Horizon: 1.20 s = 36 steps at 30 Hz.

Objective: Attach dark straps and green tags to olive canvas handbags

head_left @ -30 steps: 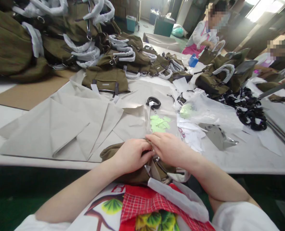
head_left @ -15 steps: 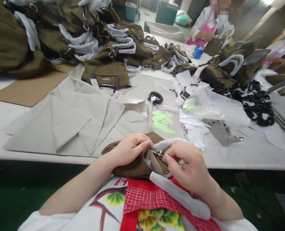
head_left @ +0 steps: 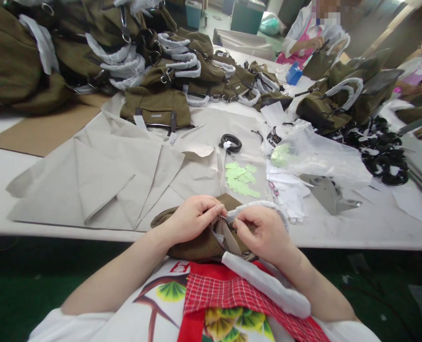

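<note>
An olive-brown handbag (head_left: pixel 196 248) lies at the table's front edge against my apron, its zip partly open on a beige lining. My left hand (head_left: pixel 196 217) rests on the bag, thumb and fingers pinched on its edge at the upper end of the zip (head_left: pixel 218 239). Close to its right, my right hand (head_left: pixel 263 232) is closed in a pinch above the opening; what its fingertips hold is too small to make out. One white-wrapped handle (head_left: pixel 268 285) hangs over my apron, and the other wrapped handle (head_left: pixel 280 209) shows behind my right hand.
Ahead lie a coiled black strap (head_left: pixel 231 143), green paper slips (head_left: pixel 241 179) and a clear plastic bag (head_left: pixel 325 154). Olive bags (head_left: pixel 196 71) are piled at the back and left. Black coiled straps (head_left: pixel 385 156) heap at the right. A co-worker (head_left: pixel 303 35) stands across the table.
My right hand has moved left, closer to my left hand; the thin white strand seen stretched between them no longer shows. My left hand keeps its pinch. The co-worker's hands have risen.
</note>
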Each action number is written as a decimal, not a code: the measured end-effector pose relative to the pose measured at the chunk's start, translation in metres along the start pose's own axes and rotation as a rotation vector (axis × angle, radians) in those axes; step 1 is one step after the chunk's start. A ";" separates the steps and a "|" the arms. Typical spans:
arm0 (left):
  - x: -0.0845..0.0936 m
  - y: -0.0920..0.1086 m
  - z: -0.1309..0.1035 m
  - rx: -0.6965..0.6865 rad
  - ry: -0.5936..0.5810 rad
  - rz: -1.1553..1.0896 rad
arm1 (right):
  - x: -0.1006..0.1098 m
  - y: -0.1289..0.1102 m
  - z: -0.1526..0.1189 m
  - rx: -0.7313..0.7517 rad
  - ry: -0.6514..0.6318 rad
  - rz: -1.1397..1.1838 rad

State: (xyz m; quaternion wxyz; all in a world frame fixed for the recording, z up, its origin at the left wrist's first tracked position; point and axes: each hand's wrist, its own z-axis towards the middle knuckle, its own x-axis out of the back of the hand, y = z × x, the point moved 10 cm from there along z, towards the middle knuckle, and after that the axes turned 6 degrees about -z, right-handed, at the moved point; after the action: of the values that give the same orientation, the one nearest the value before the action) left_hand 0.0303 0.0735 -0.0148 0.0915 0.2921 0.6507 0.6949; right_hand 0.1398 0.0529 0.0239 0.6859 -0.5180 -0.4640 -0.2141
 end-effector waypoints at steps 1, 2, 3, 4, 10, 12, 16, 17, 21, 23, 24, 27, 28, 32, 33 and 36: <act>0.000 0.000 0.000 -0.003 0.003 0.000 | -0.001 0.000 0.000 0.002 -0.002 -0.010; 0.000 0.000 0.001 -0.004 0.007 0.001 | -0.001 0.000 0.001 0.007 0.001 -0.023; 0.000 0.001 0.001 -0.005 0.008 0.001 | -0.001 -0.001 0.001 0.014 0.008 -0.039; 0.001 0.001 0.001 -0.006 0.011 0.004 | 0.000 -0.001 0.001 0.023 0.015 -0.054; 0.008 0.008 -0.004 -0.036 0.044 0.025 | -0.017 0.004 0.000 -0.007 -0.093 -0.033; 0.011 0.006 -0.005 -0.033 0.062 0.011 | -0.025 0.008 0.001 -0.027 -0.121 0.018; 0.012 -0.003 -0.004 0.002 0.074 -0.033 | -0.034 0.012 0.004 -0.034 -0.113 0.082; 0.011 -0.005 -0.003 0.006 0.070 -0.040 | -0.035 0.012 0.005 -0.030 -0.111 0.096; 0.011 -0.007 0.000 0.018 0.082 -0.017 | -0.029 0.016 0.009 -0.055 -0.046 0.155; 0.012 -0.005 0.000 0.011 0.079 0.010 | -0.019 0.017 0.010 -0.069 0.042 0.185; 0.012 -0.003 -0.001 0.005 0.070 0.022 | -0.014 0.016 0.010 -0.062 0.082 0.195; 0.014 0.000 -0.004 0.011 0.044 0.061 | -0.009 0.012 0.012 -0.013 0.123 0.205; 0.016 0.000 -0.005 0.024 0.046 0.077 | -0.010 0.011 0.012 0.001 0.117 0.208; 0.020 0.003 -0.005 0.029 0.073 0.131 | -0.015 0.008 0.014 0.050 0.073 0.271; 0.022 0.005 -0.004 0.015 0.091 0.134 | -0.017 0.006 0.015 0.064 0.054 0.304; 0.034 0.013 -0.003 -0.037 0.215 0.114 | -0.022 0.004 0.019 0.082 0.013 0.427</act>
State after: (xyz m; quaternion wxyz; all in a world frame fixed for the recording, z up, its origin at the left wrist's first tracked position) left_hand 0.0046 0.0866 0.0077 -0.0130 0.2509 0.6261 0.7382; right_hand 0.1245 0.0671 0.0033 0.7391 -0.5750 -0.3475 -0.0482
